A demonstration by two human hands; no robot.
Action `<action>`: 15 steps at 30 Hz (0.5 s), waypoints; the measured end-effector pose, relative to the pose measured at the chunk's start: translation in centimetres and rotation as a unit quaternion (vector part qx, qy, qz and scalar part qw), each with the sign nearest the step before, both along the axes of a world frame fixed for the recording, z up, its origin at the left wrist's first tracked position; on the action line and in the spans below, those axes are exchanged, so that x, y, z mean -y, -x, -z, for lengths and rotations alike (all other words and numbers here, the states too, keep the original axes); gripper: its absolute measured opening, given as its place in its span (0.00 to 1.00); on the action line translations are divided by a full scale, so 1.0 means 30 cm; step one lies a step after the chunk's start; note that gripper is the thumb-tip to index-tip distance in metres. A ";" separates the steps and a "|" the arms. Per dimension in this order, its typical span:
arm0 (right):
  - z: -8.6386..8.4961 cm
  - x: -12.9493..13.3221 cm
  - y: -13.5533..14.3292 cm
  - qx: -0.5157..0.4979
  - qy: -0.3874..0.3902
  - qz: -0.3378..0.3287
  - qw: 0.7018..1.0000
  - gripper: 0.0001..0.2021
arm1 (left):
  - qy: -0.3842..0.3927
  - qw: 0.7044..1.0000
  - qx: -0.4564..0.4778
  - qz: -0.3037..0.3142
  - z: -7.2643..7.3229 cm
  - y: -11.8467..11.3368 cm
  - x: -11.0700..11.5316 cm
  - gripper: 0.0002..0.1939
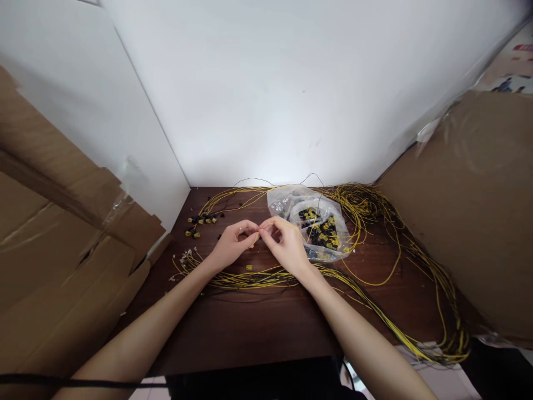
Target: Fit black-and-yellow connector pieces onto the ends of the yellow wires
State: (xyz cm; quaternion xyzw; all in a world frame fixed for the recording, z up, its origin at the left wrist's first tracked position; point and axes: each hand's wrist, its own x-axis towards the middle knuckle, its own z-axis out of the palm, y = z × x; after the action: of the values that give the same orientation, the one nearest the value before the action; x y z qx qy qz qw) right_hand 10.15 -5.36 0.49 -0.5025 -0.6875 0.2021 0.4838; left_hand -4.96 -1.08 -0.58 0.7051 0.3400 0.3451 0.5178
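Observation:
My left hand (233, 243) and my right hand (286, 240) meet fingertip to fingertip above the middle of the table, both closed in a pinch. A thin yellow wire runs at the fingers and over my right hand; its end, and any small part on it, is hidden by the fingertips. Below the hands lies a loose yellow connector housing (249, 268). Just right of my right hand sits a clear plastic bag (342, 229) with many yellow and black connector pieces. A bundle of yellow and black wires (266, 278) passes under both forearms.
Several yellow-and-black connectors (202, 220) on wires lie at the back left. White-tipped wire ends (187, 256) fan out below them. A coiled heap of wires (360, 203) fills the back right and trails over the table's front edge. Cardboard panels (466, 211) and a white wall (270, 100) enclose the table.

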 end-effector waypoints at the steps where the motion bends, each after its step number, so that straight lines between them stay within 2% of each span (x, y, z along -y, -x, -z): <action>1: 0.000 0.000 0.000 -0.001 0.001 0.002 1.000 0.05 | 0.001 1.000 0.001 -0.003 0.000 0.000 0.000 0.11; 15: -0.003 -0.001 -0.002 0.003 0.005 0.007 1.000 0.05 | -0.006 1.000 0.014 -0.010 -0.018 -0.005 0.010 0.07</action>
State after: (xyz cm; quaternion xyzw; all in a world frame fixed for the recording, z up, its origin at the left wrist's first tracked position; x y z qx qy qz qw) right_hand 10.20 -5.34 0.59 -0.5105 -0.6844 0.2005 0.4804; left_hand -4.81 -1.39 -0.05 0.7001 0.3378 0.3619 0.5145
